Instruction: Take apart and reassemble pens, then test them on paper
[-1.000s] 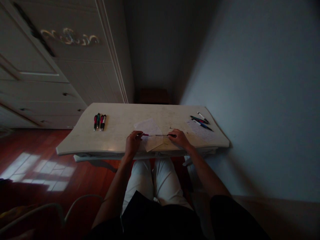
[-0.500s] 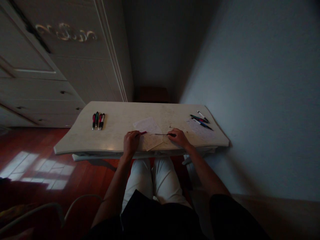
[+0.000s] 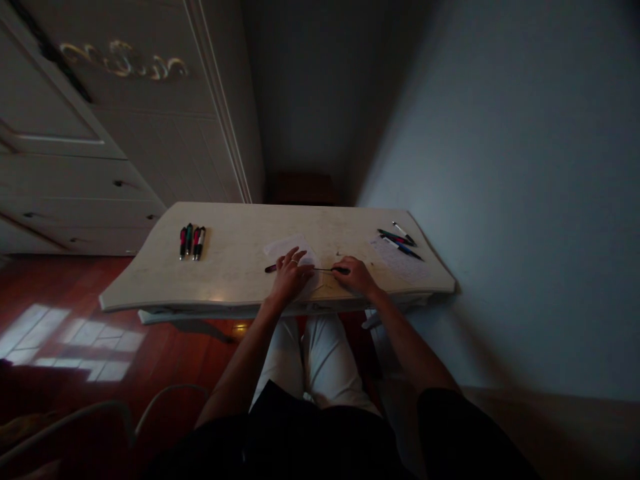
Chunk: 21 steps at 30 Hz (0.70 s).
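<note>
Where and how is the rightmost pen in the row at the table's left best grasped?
Probably mid-barrel, from above and its right: the rightmost pen lies flat, lengthwise toward the person, its right side exposed while a red pen lies close on its left.

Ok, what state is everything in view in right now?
Left hand: fingertips at the thin refill, grip unclear.
Right hand: closed on the dark pen part.
Pen barrel: partly hidden by the left hand.
Left ballpoint pens: lying side by side.
Right ballpoint pens: lying askew.
Middle paper: partly covered.
Cabinet drawers: shut.
</note>
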Each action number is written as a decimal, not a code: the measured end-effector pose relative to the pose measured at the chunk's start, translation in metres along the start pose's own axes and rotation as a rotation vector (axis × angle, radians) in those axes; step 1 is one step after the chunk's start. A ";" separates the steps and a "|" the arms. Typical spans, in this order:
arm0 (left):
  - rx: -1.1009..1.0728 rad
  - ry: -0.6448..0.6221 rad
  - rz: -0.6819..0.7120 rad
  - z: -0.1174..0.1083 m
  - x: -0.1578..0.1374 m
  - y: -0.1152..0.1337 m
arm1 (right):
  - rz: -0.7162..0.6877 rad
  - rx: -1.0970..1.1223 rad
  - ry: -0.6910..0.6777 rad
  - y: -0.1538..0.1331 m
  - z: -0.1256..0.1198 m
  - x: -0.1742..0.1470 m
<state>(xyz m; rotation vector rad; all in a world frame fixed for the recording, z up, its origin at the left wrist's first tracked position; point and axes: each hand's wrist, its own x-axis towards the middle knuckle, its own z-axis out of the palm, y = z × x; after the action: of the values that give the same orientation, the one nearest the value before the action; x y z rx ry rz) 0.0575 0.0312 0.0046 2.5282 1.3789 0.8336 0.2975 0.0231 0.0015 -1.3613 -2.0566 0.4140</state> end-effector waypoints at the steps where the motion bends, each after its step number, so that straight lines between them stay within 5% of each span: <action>1: 0.006 -0.007 -0.001 0.002 0.001 0.001 | -0.001 0.004 -0.003 0.000 0.000 0.000; 21: -0.039 0.057 -0.016 0.007 0.002 -0.001 | -0.058 0.003 -0.081 -0.005 -0.004 0.005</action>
<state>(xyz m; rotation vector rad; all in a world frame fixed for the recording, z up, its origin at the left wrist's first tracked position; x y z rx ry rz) 0.0612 0.0347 -0.0003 2.4799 1.3833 0.9265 0.2947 0.0252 0.0088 -1.2987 -2.1550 0.4529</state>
